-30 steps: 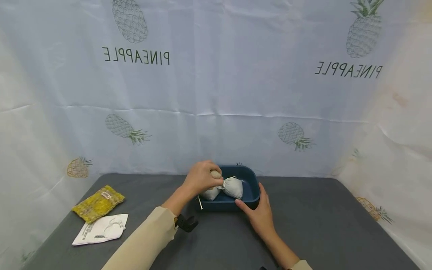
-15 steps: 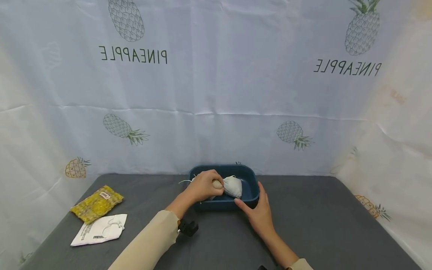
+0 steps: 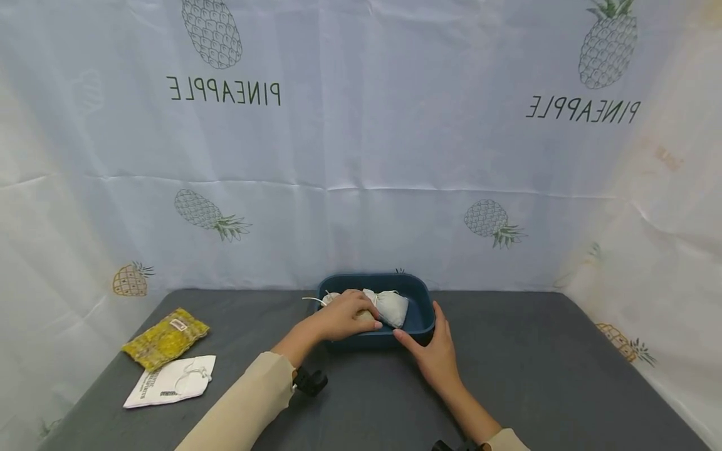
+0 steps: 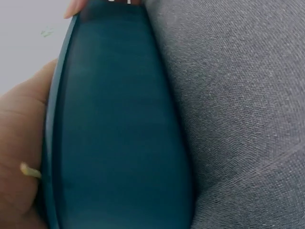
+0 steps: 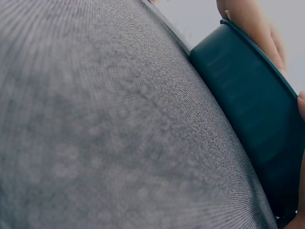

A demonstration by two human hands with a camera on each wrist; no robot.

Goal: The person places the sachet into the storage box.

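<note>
It's the left hand point(image 3: 341, 316) down in the blue tub point(image 3: 366, 341) at centre frame, fingers and thumb curled round a beige lump point(image 3: 365, 315), and just to its right sits the white pouch point(image 3: 393, 309), neck towards those fingers! The right hand point(image 3: 434, 360) grips the tub's lower-right corner, thumb close below the pouch. The tub's long axis runs left to right; the left hand masks much of its left half, where pale cloth point(image 3: 329, 299) and a cord point(image 3: 312, 299) peek out. Lower left on the desk point(image 3: 361, 401), well apart, a yellow packet point(image 3: 167, 338) overlaps a flat white bag point(image 3: 158, 388).
</note>
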